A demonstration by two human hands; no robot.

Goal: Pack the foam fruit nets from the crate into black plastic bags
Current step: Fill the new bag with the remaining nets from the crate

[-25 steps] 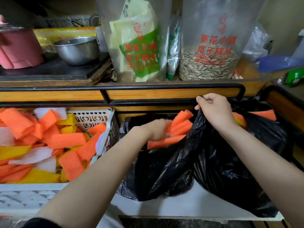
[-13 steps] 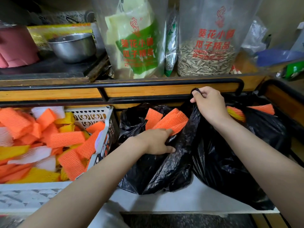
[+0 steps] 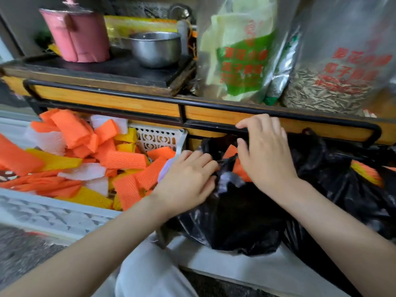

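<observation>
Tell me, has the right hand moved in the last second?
Yes. The right hand has moved left along the black rail, away from the rail's right-end bend, and is now over the bag.

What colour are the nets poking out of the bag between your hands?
Orange nets in the black bag; head view.

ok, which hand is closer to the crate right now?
Left. The left hand is right beside the right wall of the crate, fingers curled on the rim of the black bag. The right hand is farther right, over that bag's mouth.
</observation>
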